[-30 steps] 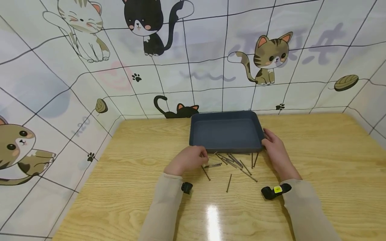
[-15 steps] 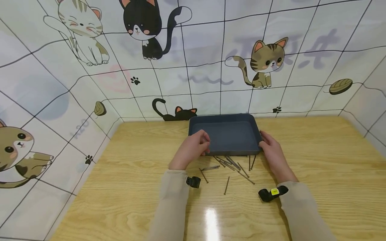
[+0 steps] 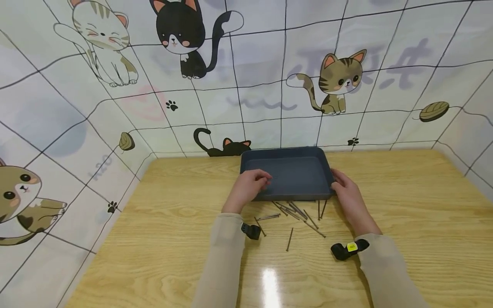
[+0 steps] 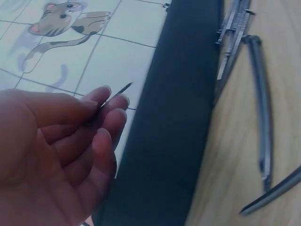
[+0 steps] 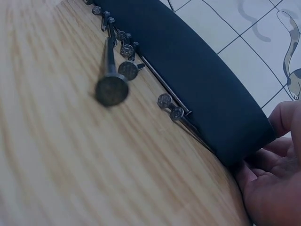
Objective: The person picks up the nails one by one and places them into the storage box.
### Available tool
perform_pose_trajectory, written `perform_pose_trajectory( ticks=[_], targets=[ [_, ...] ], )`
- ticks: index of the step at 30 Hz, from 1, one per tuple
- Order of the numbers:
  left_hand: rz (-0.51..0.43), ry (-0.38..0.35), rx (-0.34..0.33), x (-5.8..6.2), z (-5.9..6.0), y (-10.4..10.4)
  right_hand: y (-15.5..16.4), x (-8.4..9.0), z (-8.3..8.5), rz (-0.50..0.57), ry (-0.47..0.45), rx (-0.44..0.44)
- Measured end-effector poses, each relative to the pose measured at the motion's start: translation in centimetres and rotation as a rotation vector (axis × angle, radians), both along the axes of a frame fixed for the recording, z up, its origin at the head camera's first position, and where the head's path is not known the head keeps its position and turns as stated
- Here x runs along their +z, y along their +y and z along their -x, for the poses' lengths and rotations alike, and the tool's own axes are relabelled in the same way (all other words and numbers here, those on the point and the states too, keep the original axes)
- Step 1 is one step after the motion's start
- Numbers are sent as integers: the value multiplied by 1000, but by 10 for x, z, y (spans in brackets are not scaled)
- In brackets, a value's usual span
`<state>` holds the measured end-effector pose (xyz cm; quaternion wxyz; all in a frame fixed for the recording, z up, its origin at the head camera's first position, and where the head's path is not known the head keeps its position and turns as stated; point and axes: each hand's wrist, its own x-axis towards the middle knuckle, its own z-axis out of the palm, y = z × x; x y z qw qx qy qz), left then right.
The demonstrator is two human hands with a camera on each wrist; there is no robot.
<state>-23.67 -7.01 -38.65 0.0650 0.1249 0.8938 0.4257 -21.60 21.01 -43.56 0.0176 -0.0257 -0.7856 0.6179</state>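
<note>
Fingers point(image 4: 106, 101) of the left hand point(image 3: 248, 188) pinch a single thin nail point(image 4: 115, 94), its tip poking out between the fingertips, right at the near left corner of the dark blue tray point(image 3: 286, 160); in the head view the hand lies over that corner with the fingers reaching above the tray's inside. The right hand point(image 3: 346, 192) holds the tray's near right corner, fingers point(image 5: 287, 117) curled round the corner wall and the palm resting on the worktop point(image 3: 404, 205). The tray sits towards the far edge of the worktop, about midway along it, close to the wall printed with cartoon cats point(image 3: 339, 72). A scatter of loose nails point(image 3: 296, 209) lies on the worktop just in front of the tray's near wall, between the two hands; several touch or overlap one another, some lying against the tray's wall, and one nail point(image 3: 289, 238) lies apart from the rest, nearer the person. Both forearms are in beige sleeves point(image 3: 221, 256), each with a small black camera strapped at the wrist.
</note>
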Motion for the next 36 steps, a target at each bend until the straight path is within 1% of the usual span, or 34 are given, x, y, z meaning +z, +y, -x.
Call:
perform_pose_trajectory(
  ticks=[4,10,13,17,20,28,36],
  targets=[
    [103,10,12,-5,0,8,0,-1,0,4,0,-5],
    [267,22,9,-11,-2,18,0,-2,-1,-1,5,-6],
    [352,30,10,-12,-4,21,1,-4,-1,0,5,0],
    [465,63,2,-13,-6,26,2,-6,1,0,9,1],
    [530,79,2,-13,-7,28,2,-5,1,-6,14,1],
    [637,90,-6,-14,-10,31,0,-2,0,-12,20,2],
    [681,101,-8,-16,-8,33,0,-1,0,-20,7,-6]
  ],
)
